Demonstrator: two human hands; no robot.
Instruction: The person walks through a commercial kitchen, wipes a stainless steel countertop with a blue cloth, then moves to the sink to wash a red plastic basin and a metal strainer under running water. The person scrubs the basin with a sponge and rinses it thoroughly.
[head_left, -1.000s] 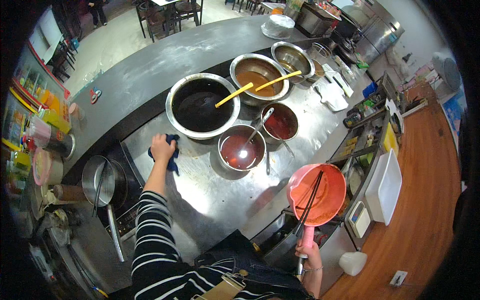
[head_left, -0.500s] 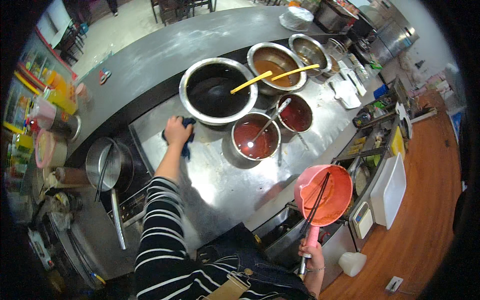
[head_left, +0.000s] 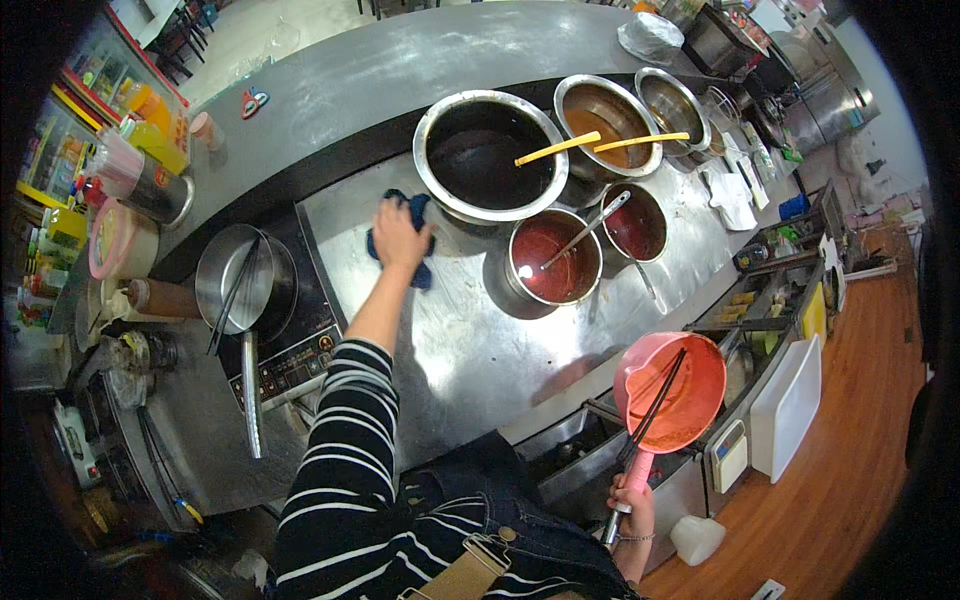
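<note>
My left hand (head_left: pixel 400 240) presses down on a dark blue cloth (head_left: pixel 421 274) on the steel worktop, fingers over it, left of a large steel pot of dark liquid (head_left: pixel 425 170). At the lower right, my right hand (head_left: pixel 633 508) grips the handle of a pink saucepan (head_left: pixel 640 375), held tilted in front of the counter with reddish residue inside. A utensil with thin black prongs (head_left: pixel 655 410) leans in the saucepan. Its metal end comes out beside my right hand, seemingly held together with the handle.
Two smaller pots of red liquid, one a steel pot (head_left: pixel 560 295) with a ladle, stand right of the cloth. Behind is a pot of brown liquid (head_left: pixel 610 105) with yellow-handled tools. A steel frying pan (head_left: pixel 228 285) sits on the left cooker. A white bin (head_left: pixel 787 410) is at right.
My left hand and the cloth have slid away from me across the worktop, toward the large pot's side. The whole view has shifted, while my right hand still holds the saucepan.
</note>
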